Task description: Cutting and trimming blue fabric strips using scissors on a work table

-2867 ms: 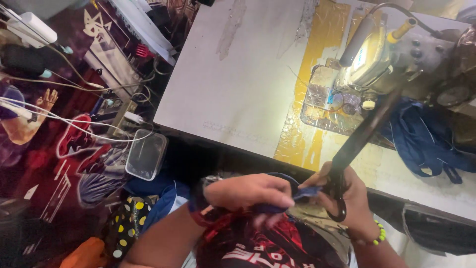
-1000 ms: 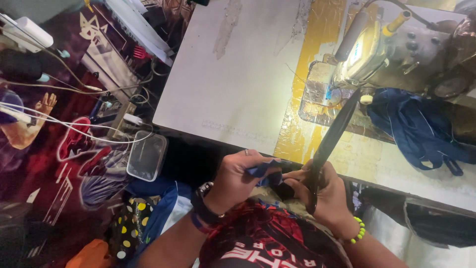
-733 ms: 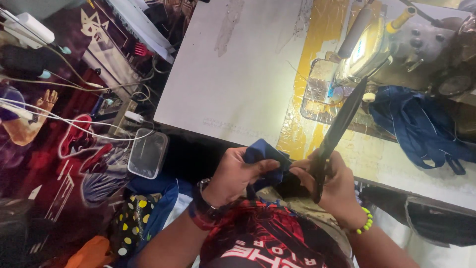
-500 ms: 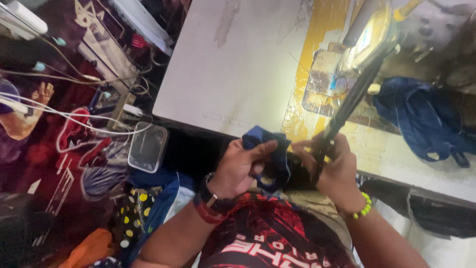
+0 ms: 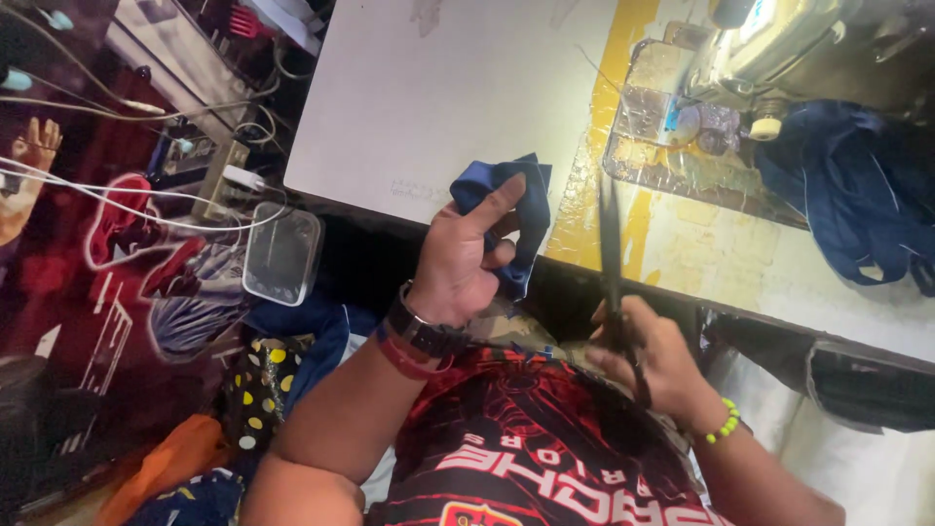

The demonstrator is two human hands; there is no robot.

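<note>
At the table edge:
Left hand: fingers pinching blue fabric piece; keep taut.
Right hand: fingers closed around scissors; blades clear of thumb.

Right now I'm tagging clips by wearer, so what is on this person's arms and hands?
Both forearms are bare, with no sleeves reaching them and no gloves. The left hand has a dark watch on its wrist, with a red band just behind it. The right hand has a bracelet of yellow-green beads at the wrist.
</note>
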